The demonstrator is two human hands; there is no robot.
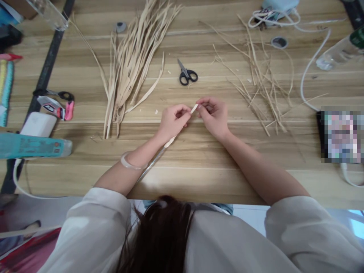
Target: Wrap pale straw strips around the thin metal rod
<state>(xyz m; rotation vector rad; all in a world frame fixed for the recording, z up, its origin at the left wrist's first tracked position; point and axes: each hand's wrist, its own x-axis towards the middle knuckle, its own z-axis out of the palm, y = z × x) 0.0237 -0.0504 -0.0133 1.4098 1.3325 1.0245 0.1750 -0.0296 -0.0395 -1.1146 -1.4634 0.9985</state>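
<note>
Fig.: your left hand [173,120] and right hand [214,115] meet at mid-tabletop [199,159], both pinched shut on one pale straw strip [194,109]. The strip's tip shows between the two grips; its other end runs back under the left palm along a thin rod [155,161] toward your wrist. Scissors [186,74] lie just beyond the hands; straw bundle [133,60] to the left, thin offcuts [261,83] to the right. Risk, as judged: dry straw may split or snap w/ too hard a pull, & the short tip may slip from the right-hand pinch.
</note>
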